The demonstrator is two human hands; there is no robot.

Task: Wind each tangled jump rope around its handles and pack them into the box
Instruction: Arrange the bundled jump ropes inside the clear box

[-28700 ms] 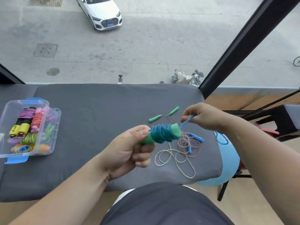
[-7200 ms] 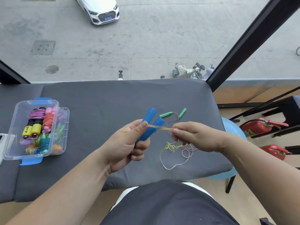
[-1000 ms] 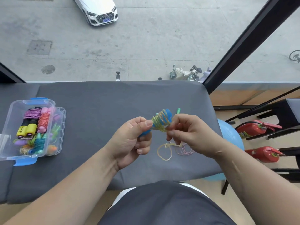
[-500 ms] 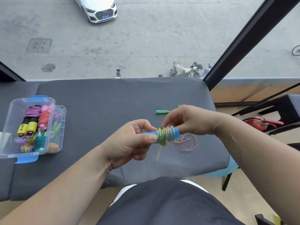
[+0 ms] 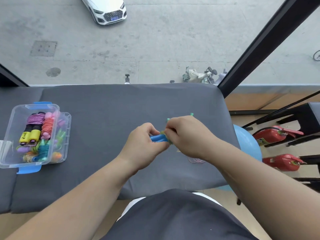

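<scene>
Jump rope (image 5: 158, 138) clenched in left hand (image 5: 143, 144), right hand (image 5: 187, 135), pink rope (image 5: 196, 160) beside, box (image 5: 52, 108) apart

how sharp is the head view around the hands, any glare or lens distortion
Head view: even daylight, no strong glare on the clear box; the rope pinched by the right hand is motion-blurred beside the blue handles in the left hand; forearms stretch toward the lower corners, wide-angle distortion.

The hands (image 5: 188, 135) cover most of the blue handles (image 5: 158, 138) and green handles (image 5: 191, 114).
</scene>
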